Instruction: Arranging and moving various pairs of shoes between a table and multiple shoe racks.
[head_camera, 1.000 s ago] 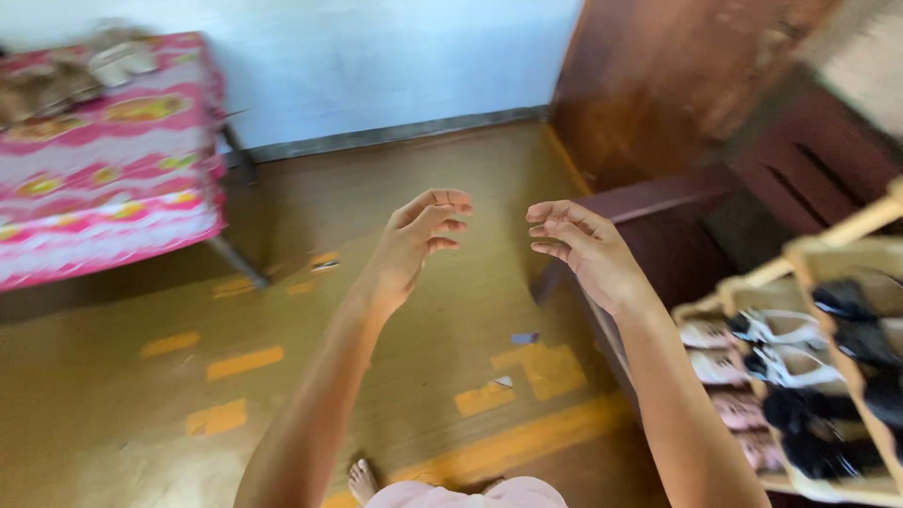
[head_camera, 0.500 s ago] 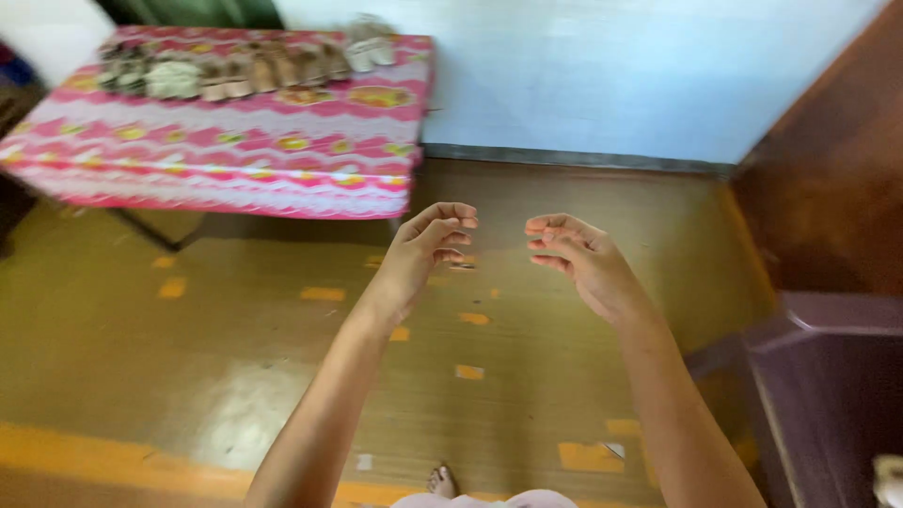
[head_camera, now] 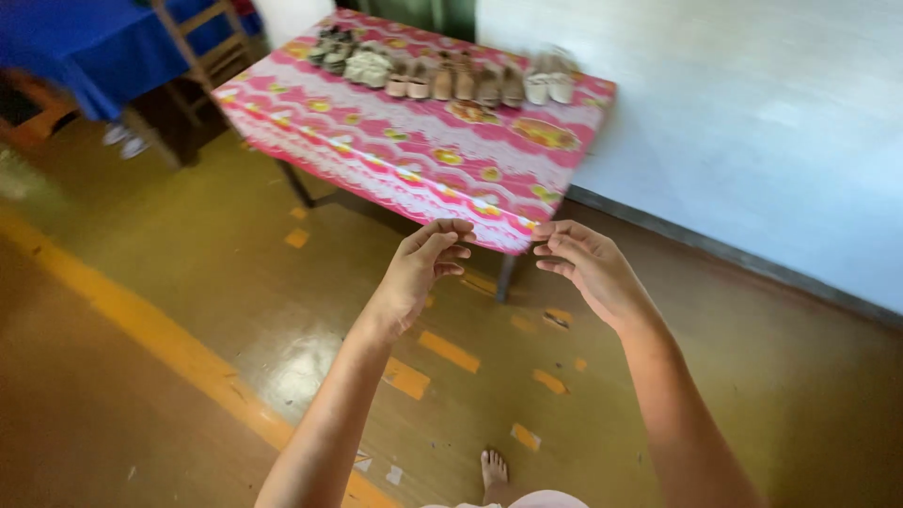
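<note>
My left hand [head_camera: 419, 270] and my right hand [head_camera: 591, 266] are raised in front of me at chest height, fingers curled and apart, holding nothing. Just beyond them is the near corner of a table with a pink patterned cloth [head_camera: 423, 150]. Along the table's far side stands a row of several shoes and sandals [head_camera: 442, 75], well out of reach of either hand. My bare foot [head_camera: 494, 470] shows on the floor below.
The floor is brown-yellow with orange stripes and patches [head_camera: 169, 343]. A pale wall with a dark baseboard [head_camera: 752, 122] runs on the right. At the top left stands a wooden chair [head_camera: 212, 47] by a blue-covered table [head_camera: 85, 47].
The view has swung left, away from the shoe rack and dark furniture. The pink table has come nearer and more central. My hands keep the same raised, curled pose.
</note>
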